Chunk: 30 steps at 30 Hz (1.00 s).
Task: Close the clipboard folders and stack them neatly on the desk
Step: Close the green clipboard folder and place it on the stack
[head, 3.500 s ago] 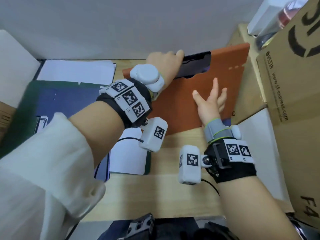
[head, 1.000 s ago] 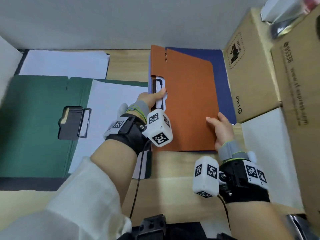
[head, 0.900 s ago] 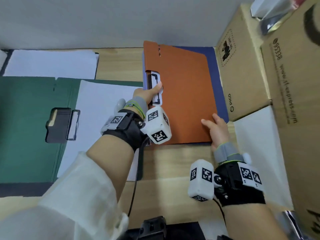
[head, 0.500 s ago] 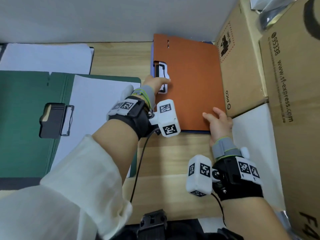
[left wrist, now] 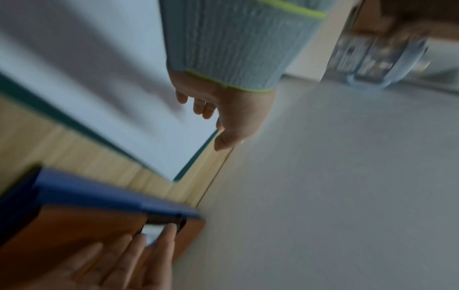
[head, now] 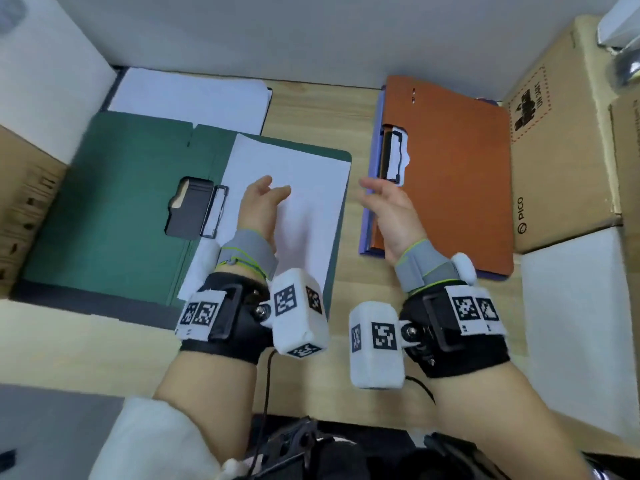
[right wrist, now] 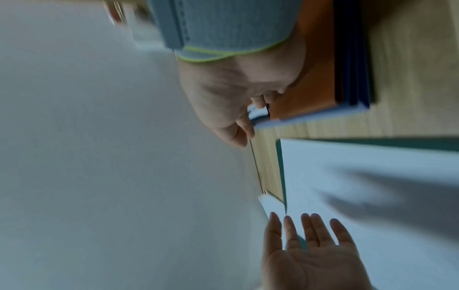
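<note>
The orange clipboard folder lies closed on a blue folder at the right of the desk. To its left the green folder lies open, with a black clip and a white sheet on its right half. My left hand hovers open over that sheet and holds nothing. My right hand is open too, just above the orange folder's left edge near its clip cut-out. The blurred wrist views show both hands with straight fingers: left, right.
Cardboard boxes stand tight against the orange folder on the right, with a white box in front of them. A pad of white paper lies behind the green folder. A cardboard box stands at the left edge.
The orange folder was shut and squared on the blue one. Both hands have since let go of it; the left hand has moved left over the green folder's sheet.
</note>
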### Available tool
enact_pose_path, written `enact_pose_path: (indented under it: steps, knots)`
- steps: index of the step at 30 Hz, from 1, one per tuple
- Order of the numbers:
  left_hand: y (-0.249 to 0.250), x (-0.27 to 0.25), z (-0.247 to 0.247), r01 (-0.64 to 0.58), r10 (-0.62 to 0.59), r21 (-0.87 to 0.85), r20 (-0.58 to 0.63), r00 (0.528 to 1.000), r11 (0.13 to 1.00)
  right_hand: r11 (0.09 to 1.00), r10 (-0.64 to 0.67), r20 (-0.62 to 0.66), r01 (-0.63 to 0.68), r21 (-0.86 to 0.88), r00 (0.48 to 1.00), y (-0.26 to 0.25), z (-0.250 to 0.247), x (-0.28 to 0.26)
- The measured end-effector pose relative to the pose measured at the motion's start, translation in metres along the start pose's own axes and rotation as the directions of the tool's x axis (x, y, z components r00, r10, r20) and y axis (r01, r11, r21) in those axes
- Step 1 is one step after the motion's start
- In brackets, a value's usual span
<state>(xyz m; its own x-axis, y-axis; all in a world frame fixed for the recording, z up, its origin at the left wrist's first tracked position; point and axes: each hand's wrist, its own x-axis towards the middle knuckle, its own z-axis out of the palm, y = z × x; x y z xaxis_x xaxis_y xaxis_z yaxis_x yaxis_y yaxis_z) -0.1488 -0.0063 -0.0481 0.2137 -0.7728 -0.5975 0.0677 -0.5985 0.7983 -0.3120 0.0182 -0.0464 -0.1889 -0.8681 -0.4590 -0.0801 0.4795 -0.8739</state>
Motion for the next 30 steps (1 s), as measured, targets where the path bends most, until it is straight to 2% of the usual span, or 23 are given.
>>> enact_pose_path:
  steps: [2,5,7,9,10,11,14,18,21,23,26,28,30]
  knots:
    - [-0.006,0.005,-0.044,0.007,-0.014,-0.046,-0.142,0.99,0.999,0.999,-0.004,0.131,0.01,-0.049,0.991,-0.005,0.043,-0.005]
    - [-0.015,0.007,-0.091,0.02,-0.049,-0.111,-0.269,0.962,0.994,0.997,0.028,0.236,-0.011,-0.075,0.971,-0.007,0.083,-0.013]
    - [-0.026,0.006,-0.129,0.054,-0.127,-0.195,-0.386,0.914,0.979,0.993,0.065,0.307,-0.031,-0.112,0.949,-0.003,0.112,-0.021]
    - [-0.04,0.002,-0.167,0.105,-0.21,-0.227,-0.508,0.835,0.968,0.984,0.086,0.373,-0.021,-0.175,0.924,0.001,0.14,-0.03]
    - [-0.049,0.002,-0.185,0.118,-0.239,-0.248,-0.547,0.803,0.962,0.979,0.098,0.401,-0.016,-0.203,0.911,0.004,0.154,-0.034]
    - [-0.055,0.002,-0.194,0.113,-0.251,-0.272,-0.554,0.794,0.956,0.975,0.109,0.415,-0.015,-0.222,0.903,0.007,0.161,-0.036]
    - [-0.066,-0.002,-0.21,0.067,-0.289,-0.425,-0.484,0.826,0.903,0.956,0.144,0.432,-0.012,-0.294,0.89,0.017,0.178,-0.042]
    - [-0.069,0.001,-0.221,0.043,-0.337,-0.553,-0.442,0.831,0.832,0.918,0.099,0.368,0.058,-0.391,0.924,0.026,0.186,-0.044]
    - [-0.07,0.003,-0.229,-0.018,-0.354,-0.69,-0.394,0.848,0.724,0.91,0.087,0.342,0.065,-0.409,0.936,0.026,0.188,-0.042]
    - [-0.073,0.006,-0.233,-0.075,-0.322,-0.758,-0.362,0.875,0.648,0.916,0.09,0.334,0.053,-0.397,0.938,0.026,0.187,-0.04]
    - [-0.081,0.006,-0.236,-0.095,-0.223,-0.802,-0.275,0.935,0.59,0.929,0.113,0.328,0.017,-0.369,0.938,0.023,0.185,-0.038]
    - [-0.081,0.003,-0.234,-0.074,-0.139,-0.801,-0.193,0.971,0.594,0.943,0.137,0.324,-0.023,-0.331,0.936,0.021,0.183,-0.037]
    - [-0.078,0.003,-0.232,-0.031,-0.07,-0.753,-0.101,0.992,0.657,0.959,0.16,0.318,-0.07,-0.276,0.934,0.014,0.182,-0.039]
